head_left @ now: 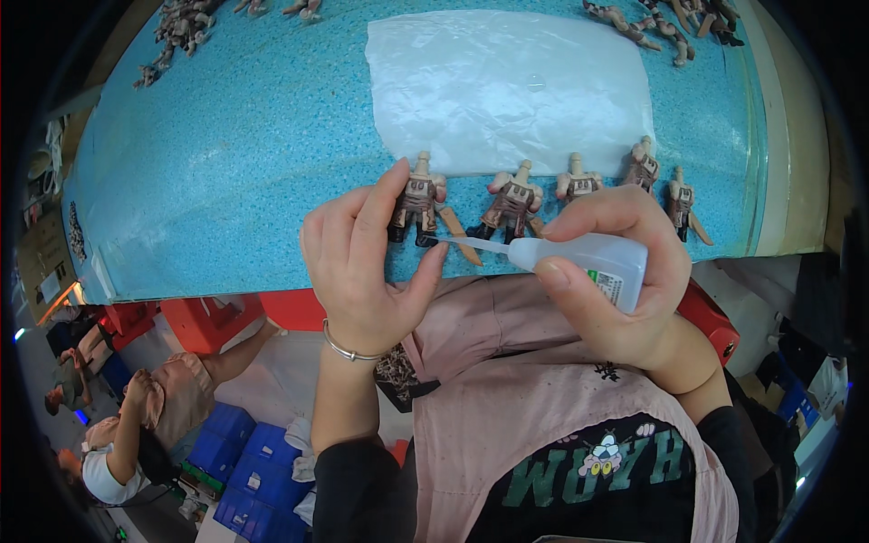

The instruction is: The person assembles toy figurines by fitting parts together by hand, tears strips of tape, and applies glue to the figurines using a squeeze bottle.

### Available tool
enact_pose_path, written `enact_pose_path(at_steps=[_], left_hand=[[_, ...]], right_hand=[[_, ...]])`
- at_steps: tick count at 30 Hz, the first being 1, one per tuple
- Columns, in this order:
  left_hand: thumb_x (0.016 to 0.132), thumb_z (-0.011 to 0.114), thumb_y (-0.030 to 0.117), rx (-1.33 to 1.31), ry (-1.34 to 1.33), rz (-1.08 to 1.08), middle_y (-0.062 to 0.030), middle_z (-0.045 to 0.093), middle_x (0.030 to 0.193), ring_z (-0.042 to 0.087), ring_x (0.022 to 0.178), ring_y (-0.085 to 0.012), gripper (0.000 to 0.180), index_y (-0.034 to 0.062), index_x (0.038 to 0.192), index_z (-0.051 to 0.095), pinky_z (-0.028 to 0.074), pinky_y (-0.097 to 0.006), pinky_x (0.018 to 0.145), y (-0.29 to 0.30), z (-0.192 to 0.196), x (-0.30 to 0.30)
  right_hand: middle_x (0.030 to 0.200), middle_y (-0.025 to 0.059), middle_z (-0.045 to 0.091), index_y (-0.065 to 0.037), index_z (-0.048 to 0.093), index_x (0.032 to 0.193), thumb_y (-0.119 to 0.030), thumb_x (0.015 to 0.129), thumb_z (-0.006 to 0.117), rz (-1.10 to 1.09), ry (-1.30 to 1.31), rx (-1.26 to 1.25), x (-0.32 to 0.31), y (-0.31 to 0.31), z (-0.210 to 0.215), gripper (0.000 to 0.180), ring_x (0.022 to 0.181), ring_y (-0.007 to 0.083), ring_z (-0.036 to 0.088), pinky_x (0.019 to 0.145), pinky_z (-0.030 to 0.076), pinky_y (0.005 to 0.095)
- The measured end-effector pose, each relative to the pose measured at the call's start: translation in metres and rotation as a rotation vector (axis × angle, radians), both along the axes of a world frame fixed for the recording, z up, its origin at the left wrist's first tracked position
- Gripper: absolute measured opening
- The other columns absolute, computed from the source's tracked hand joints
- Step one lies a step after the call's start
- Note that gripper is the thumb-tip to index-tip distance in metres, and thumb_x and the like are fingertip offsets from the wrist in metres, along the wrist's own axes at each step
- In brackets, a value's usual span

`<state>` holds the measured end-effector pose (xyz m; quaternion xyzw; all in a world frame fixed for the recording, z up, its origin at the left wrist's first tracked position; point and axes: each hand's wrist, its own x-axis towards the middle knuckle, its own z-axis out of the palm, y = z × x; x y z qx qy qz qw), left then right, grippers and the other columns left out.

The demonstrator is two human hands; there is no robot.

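Note:
My left hand steadies a small headless toy figure, brown and beige with dark boots, lying on the blue table. Its index finger rests by the figure's shoulder and its thumb is near a boot. In my right hand is a translucent white squeeze bottle, tilted sideways. The bottle's long thin nozzle points left, its tip at the figure's boot. A flat tan piece lies beside the figure. Similar figures lie in a row to the right, partly behind my right hand.
A clear plastic sheet covers part of the blue table. Piles of figure parts sit at the far left and far right. Red stools and blue crates stand below, near another seated person.

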<state>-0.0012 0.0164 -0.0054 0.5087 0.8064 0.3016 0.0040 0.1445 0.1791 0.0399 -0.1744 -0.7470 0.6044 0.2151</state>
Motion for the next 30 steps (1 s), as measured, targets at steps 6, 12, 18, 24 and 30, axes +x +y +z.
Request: enact_pose_path(at_steps=[6,12,18,24,30], left_hand=[[0.062,0.077,0.021,-0.025,0.009,0.012,-0.0095,0.057,0.099,0.051,0.089,-0.0267,0.067,0.0062,0.124,0.057,0.038,-0.038,0.081,-0.002,0.0,0.001],[0.063,0.076,0.02,-0.055,0.019,0.005,-0.0107,0.057,0.102,0.05,0.093,-0.027,0.067,0.0039,0.125,0.056,0.038,-0.037,0.083,-0.002,0.001,0.0],[0.067,0.073,0.017,-0.084,0.02,-0.004,-0.0123,0.056,0.106,0.049,0.097,-0.0268,0.064,0.0011,0.126,0.054,0.039,-0.036,0.087,-0.003,0.003,0.001],[0.063,0.075,0.02,-0.037,0.024,0.007,-0.0107,0.057,0.101,0.049,0.092,-0.0269,0.066,0.0025,0.124,0.057,0.038,-0.037,0.083,-0.001,0.0,0.002],[0.064,0.075,0.021,-0.039,0.035,0.01,-0.0107,0.057,0.102,0.049,0.092,-0.027,0.066,0.0023,0.124,0.057,0.038,-0.037,0.083,-0.001,-0.001,0.002]], right_hand=[[0.09,0.011,0.063,0.002,0.06,0.095,-0.001,0.076,0.073,0.016,-0.024,0.051,0.025,0.016,0.008,0.024,0.076,0.0129,0.061,0.065,0.047,0.0231],[0.092,0.0093,0.063,0.001,0.059,0.095,0.001,0.076,0.071,-0.043,-0.052,-0.02,0.044,0.021,0.008,0.023,0.075,0.0099,0.059,0.063,0.046,0.0217],[0.091,0.0089,0.063,0.001,0.059,0.094,0.0,0.076,0.071,-0.043,-0.077,0.02,0.049,0.024,0.006,0.023,0.074,0.0099,0.059,0.062,0.046,0.0214],[0.09,0.0097,0.063,0.001,0.061,0.093,-0.001,0.075,0.073,-0.038,-0.068,0.045,0.048,0.023,0.003,0.022,0.074,0.0115,0.06,0.063,0.047,0.0222],[0.09,0.0101,0.063,0.0,0.061,0.094,-0.003,0.076,0.074,-0.021,-0.082,0.108,0.046,0.025,0.003,0.022,0.075,0.0129,0.061,0.063,0.047,0.023]])
